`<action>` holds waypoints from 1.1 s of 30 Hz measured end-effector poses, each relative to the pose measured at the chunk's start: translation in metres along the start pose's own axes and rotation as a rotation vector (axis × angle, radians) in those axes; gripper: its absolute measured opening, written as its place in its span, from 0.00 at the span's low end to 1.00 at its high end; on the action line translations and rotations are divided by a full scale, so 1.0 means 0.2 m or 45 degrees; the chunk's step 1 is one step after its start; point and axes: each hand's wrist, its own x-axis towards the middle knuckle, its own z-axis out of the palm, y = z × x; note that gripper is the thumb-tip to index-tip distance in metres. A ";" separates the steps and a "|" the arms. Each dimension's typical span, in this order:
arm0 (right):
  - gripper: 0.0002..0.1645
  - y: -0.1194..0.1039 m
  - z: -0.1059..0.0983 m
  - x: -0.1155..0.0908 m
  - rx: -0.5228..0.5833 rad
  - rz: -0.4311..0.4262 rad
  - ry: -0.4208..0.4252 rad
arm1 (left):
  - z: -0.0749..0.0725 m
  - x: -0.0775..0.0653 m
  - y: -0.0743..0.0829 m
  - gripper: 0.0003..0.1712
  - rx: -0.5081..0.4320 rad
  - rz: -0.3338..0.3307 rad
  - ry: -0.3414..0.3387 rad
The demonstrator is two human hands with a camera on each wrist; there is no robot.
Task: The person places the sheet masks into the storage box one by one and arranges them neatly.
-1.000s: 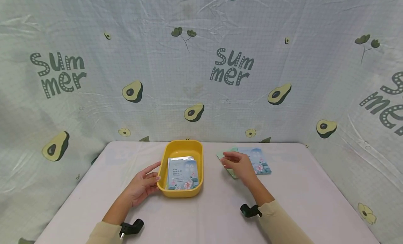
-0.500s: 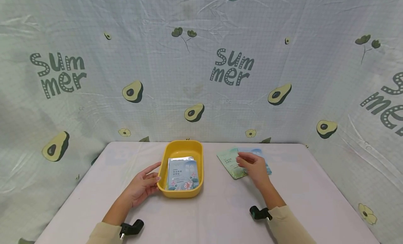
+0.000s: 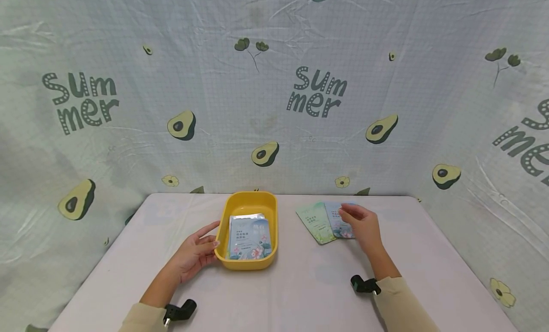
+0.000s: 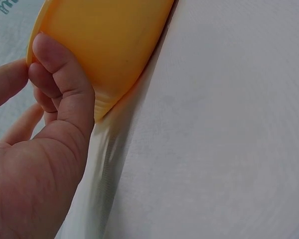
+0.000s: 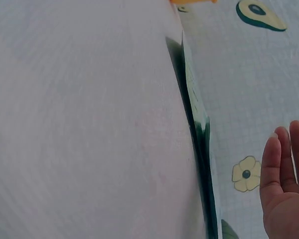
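My left hand (image 3: 193, 256) grips the left rim of a yellow plastic tray (image 3: 253, 265). In the left wrist view, its thumb and fingers (image 4: 70, 84) pinch that rim. Inside the tray, a blue floral sachet (image 3: 249, 239) tops a small stack with a silvery edge showing behind. On the table at right, a green sachet (image 3: 315, 222) overlaps a second blue sachet (image 3: 336, 222). My right hand (image 3: 362, 227) is over the right part of this blue sachet and hides some of it. The right wrist view has the right hand (image 5: 284, 184) apart from the sachets, fingers loosely extended.
A pale cloth covers the table (image 3: 309, 294). Behind and to both sides hangs a fabric curtain (image 3: 206, 94) printed with avocados and lettering. Each wrist carries a small black camera mount (image 3: 364, 284).
My right hand has moved to the right, away from the green sachet and across the blue one, uncovering both more. The left hand and the tray stay as they were.
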 end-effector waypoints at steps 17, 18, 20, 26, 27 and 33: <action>0.30 0.05 -0.11 0.08 -0.143 -0.001 -0.002 | 0.01 0.00 0.00 0.44 0.012 -0.007 0.011; 0.30 0.05 -0.12 0.08 -0.145 0.000 -0.006 | 0.01 0.00 0.00 0.44 0.012 -0.008 0.013; 0.29 0.05 -0.13 0.10 -0.157 0.001 -0.015 | 0.01 0.00 0.00 0.44 0.010 -0.007 0.012; 0.32 0.06 -0.16 0.14 -0.224 0.034 -0.057 | 0.00 0.00 0.00 0.44 0.004 -0.008 0.011; 0.32 0.06 -0.16 0.15 -0.241 0.044 -0.065 | 0.00 0.00 0.00 0.44 0.004 -0.008 0.009; 0.34 0.09 -0.18 0.20 -0.301 0.086 -0.121 | 0.01 0.00 -0.01 0.45 0.003 -0.003 0.004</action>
